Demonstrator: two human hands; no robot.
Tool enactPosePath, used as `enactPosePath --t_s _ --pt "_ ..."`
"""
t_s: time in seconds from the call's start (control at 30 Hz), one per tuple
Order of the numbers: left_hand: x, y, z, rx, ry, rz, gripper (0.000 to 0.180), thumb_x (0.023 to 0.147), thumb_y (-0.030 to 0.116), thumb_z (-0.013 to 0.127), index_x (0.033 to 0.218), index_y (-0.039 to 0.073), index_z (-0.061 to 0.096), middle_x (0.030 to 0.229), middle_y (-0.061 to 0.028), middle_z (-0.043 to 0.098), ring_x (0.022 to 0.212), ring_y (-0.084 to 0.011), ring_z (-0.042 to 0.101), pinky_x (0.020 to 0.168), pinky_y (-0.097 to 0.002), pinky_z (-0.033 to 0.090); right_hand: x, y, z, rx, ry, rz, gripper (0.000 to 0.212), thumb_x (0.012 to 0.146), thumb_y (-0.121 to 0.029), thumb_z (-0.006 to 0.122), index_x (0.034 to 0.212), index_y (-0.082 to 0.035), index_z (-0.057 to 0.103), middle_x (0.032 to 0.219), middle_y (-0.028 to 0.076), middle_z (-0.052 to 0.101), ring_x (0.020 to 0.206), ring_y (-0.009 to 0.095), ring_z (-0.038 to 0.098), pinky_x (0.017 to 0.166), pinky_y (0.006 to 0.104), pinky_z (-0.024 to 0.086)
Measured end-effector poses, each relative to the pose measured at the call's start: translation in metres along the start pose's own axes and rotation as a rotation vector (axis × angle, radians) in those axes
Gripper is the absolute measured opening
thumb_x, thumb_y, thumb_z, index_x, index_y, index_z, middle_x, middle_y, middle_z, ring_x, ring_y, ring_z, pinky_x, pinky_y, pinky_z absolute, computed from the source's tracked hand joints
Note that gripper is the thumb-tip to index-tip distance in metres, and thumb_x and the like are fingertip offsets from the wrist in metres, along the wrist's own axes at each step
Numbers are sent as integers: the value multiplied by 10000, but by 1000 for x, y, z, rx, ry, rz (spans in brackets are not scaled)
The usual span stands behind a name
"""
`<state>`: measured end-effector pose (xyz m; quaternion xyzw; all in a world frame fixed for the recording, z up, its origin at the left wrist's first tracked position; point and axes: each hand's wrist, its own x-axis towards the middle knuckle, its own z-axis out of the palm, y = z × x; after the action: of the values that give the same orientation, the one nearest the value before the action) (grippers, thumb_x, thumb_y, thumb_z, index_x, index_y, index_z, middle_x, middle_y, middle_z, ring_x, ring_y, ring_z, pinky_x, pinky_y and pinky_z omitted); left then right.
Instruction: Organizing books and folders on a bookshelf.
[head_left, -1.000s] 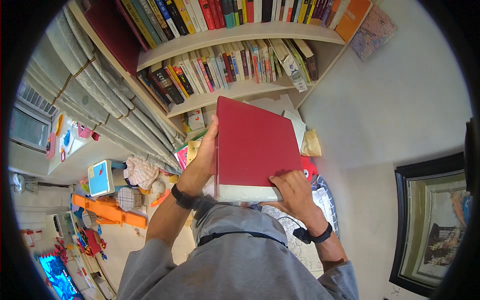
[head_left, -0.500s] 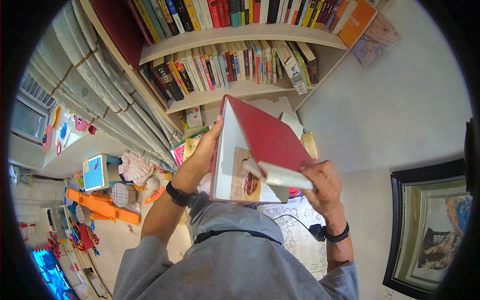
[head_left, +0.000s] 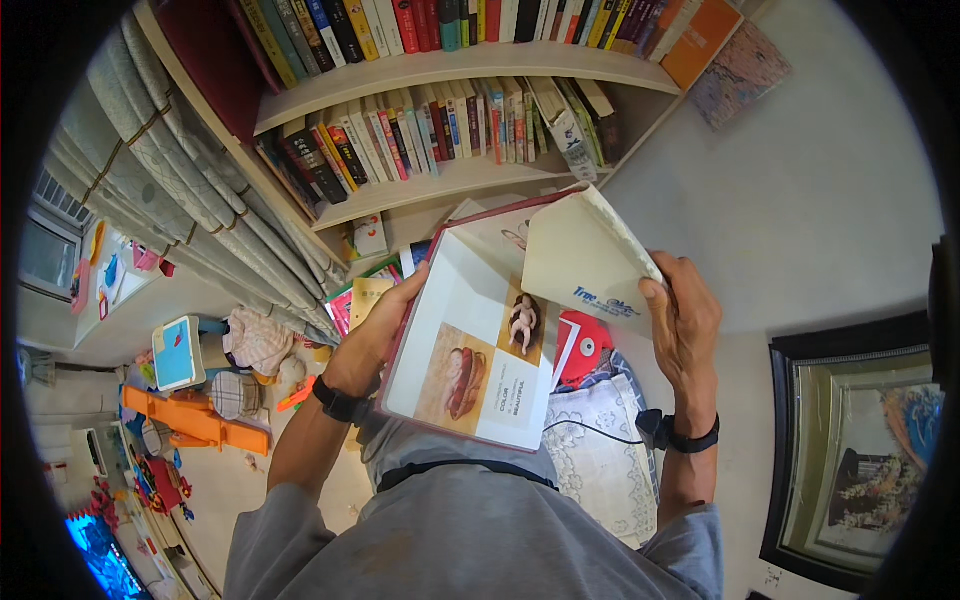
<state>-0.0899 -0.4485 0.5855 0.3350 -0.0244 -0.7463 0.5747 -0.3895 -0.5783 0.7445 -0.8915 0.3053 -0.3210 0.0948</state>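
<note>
A photo album point(head_left: 425, 295) with a red cover lies opened in front of my body, tilted. Its white inside shows two colour photos and some print. My left hand point(head_left: 375, 332) is closed on the album's left edge, thumb along the rim. On the other side, my right hand point(head_left: 685, 315) grips the outer edge of a raised cream leaf point(head_left: 590, 255), thumb on its face and fingers behind. This leaf stands at an angle to the photo side and hides part of it. Where the leaf meets the red cover behind is partly hidden.
Ahead is a bookshelf point(head_left: 460, 190) with rows of upright books. Below the album are a patterned white cloth point(head_left: 600, 460), a red round item point(head_left: 588, 348) and a black cable. Grey curtains point(head_left: 190, 190) hang at left; a black-framed picture point(head_left: 780, 460) stands at right.
The album has opened wide: the red cover that faced up has swung away to the right with my right hand. Photos and a cream leaf now show. My left hand has moved slightly down and left.
</note>
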Motion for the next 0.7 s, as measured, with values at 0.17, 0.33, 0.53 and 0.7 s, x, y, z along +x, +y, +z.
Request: enactPosePath --t_s 0.17,0.33,0.53,0.7 --pt "-7 -1 2 -23 2 -44 565 1067 457 464 1422 25 541 1345 -154 645 1183 -264 654 1036 -400 512 -3 17 10 -38 195 -142 232 872 -11 684 1102 -33 687 899 143 667 739 289 640 629 348 517" --pt "-9 -5 -10 -57 -26 -79 561 1064 445 481 1418 14 543 1354 -153 640 1199 -262 645 1043 -401 507 0 11 0 -166 102 -310 333 772 7 703 1094 -78 704 916 126 674 745 280 648 623 364 524" --pt "-13 -5 -8 -71 -2 -78 543 1051 424 522 1412 18 551 1346 -150 645 1183 -252 652 1032 -397 513 6 2 -9 -187 -25 -323 417 752 -65 763 1157 -121 686 980 140 661 800 290 639 654 379 523" --pt "-18 -3 -6 -89 -1 -65 541 1045 437 530 1395 26 569 1317 -144 663 1157 -246 665 1018 -391 521 -1 8 -8 -241 -158 -359 635 711 -164 845 1299 -154 606 1110 169 628 876 317 618 702 426 519"
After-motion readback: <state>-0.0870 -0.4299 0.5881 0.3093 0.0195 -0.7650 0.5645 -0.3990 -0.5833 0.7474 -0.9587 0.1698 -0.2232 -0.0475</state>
